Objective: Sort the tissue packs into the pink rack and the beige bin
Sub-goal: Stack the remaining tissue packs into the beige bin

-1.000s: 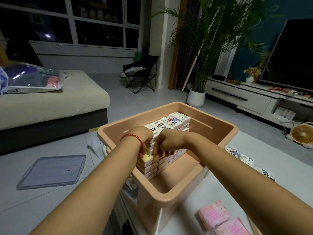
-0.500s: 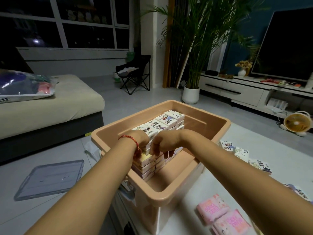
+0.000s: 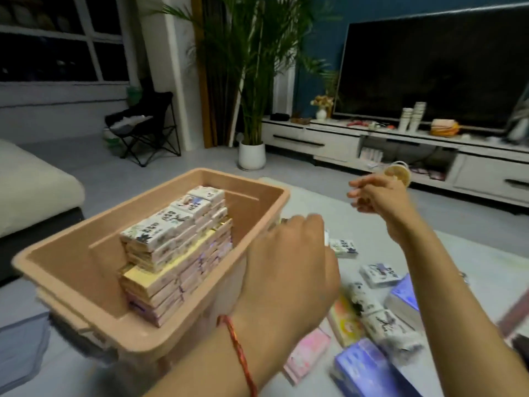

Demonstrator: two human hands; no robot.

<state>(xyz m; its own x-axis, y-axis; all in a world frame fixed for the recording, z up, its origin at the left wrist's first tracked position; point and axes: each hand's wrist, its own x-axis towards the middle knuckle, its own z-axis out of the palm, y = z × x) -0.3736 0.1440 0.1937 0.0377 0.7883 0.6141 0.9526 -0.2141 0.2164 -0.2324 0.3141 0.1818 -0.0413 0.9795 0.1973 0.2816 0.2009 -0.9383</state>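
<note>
Both hands have lifted off the stack of tissue packs [image 3: 177, 245] standing in the beige bin [image 3: 71, 253], the left hand [image 3: 289, 267] now over its right rim, grip hidden and impossible to tell, the right hand [image 3: 378, 196] raised, loose-fingered and empty, above loose packs [image 3: 375, 308].

Room inventory, non-task items:
- Television [image 3: 429, 67], dark screen, on the long white console [image 3: 315, 138].
- Stacked paper cups [image 3: 412, 116], mid-console top.
- Flower vase [image 3: 322, 108], toward the console's left end.
- Potted palm [image 3: 252, 81] in a white pot, on the floor just left of the console.
- Black folding chair [image 3: 146, 130], below the window [image 3: 57, 38].
- Cream sofa [image 3: 31, 190], left edge.
- Grey lid [image 3: 20, 345], flat on the floor, lower left corner.
</note>
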